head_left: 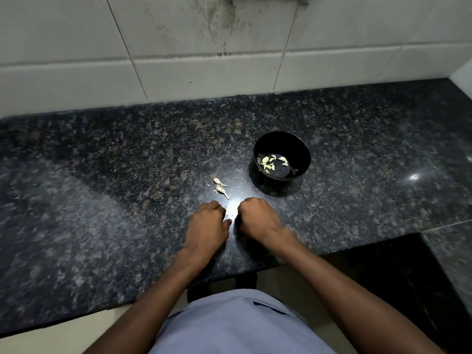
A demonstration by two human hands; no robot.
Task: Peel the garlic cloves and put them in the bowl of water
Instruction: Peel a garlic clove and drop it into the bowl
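1. Garlic is the business: both hands, the left hand [208, 221] and right hand [256, 217], sit curled knuckles-up at lower centre on the desk [102, 175]; whether they pinch a clove I cannot tell.
2. Just beyond, unpeeled cloves [220, 186] lie loose.
3. Farther right, the bowl [301, 152] holds peeled cloves [270, 163] in water; best carry each clove over the rim, with open desk all round.
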